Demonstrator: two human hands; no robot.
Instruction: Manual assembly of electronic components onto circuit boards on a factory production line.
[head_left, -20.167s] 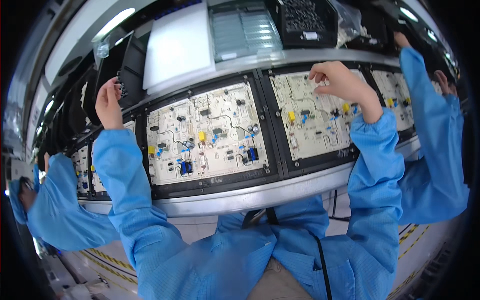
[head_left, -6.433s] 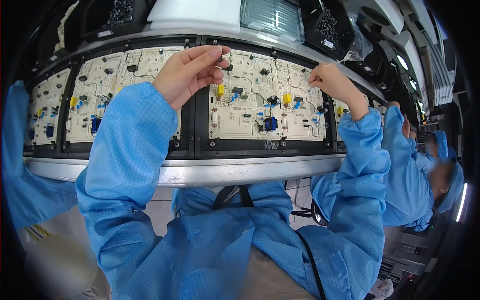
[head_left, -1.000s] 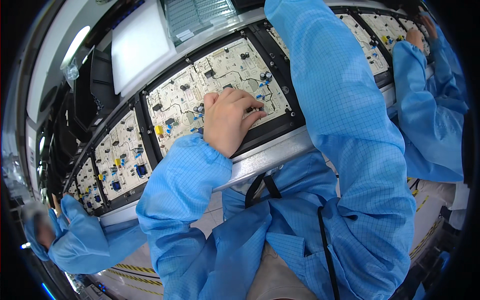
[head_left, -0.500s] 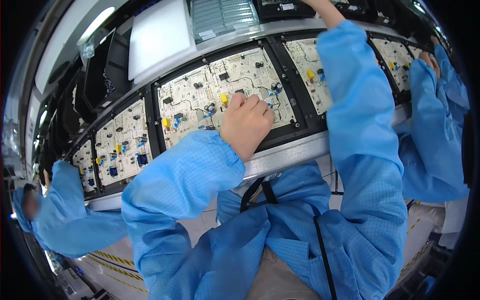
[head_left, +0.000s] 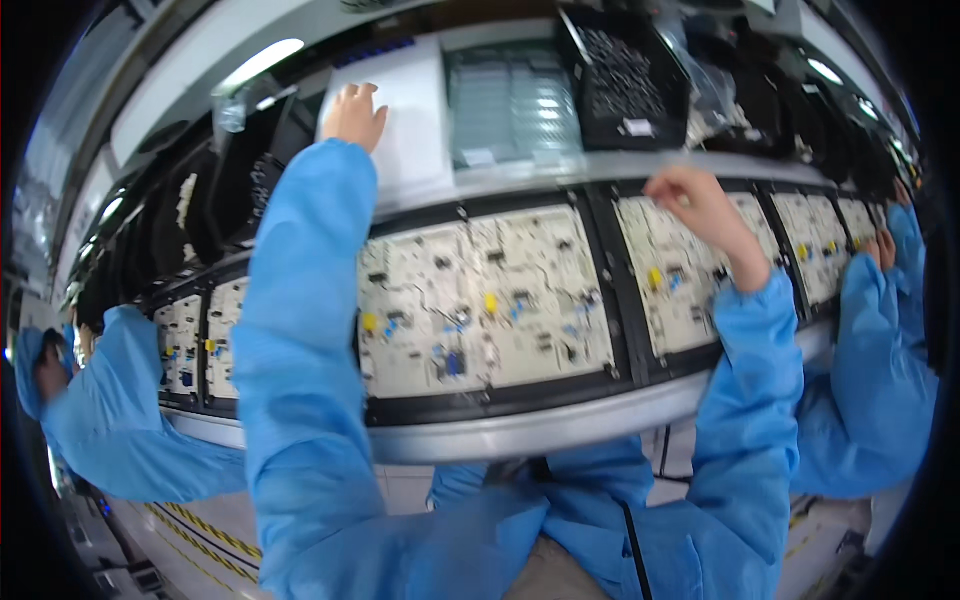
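My left hand (head_left: 355, 117) is stretched out over the left side of a white slab-like block (head_left: 418, 140) behind the work line, its fingers apart. Above the right-hand circuit board (head_left: 680, 300), my right hand (head_left: 700, 208) hangs with its fingers curled toward the thumb; whatever they hold, if anything, is too blurred to make out. Between my forearms lies a pair of pale circuit boards (head_left: 420, 345) in a black frame (head_left: 500, 402), bearing yellow, blue and black components. A dark blue component (head_left: 452, 363) stands near their front edge.
Behind the line stand clear plastic trays (head_left: 515, 110) and a black bin (head_left: 628, 85) of small parts. A metal rail (head_left: 540, 430) runs along the near edge. Blue-sleeved co-workers sit at the left (head_left: 130, 400) and right (head_left: 870, 390), beside more framed boards.
My left hand has left the boards and reached up to the white block, its fingers opening out. My right hand has come down from the far bins to above the right board. The view has shifted.
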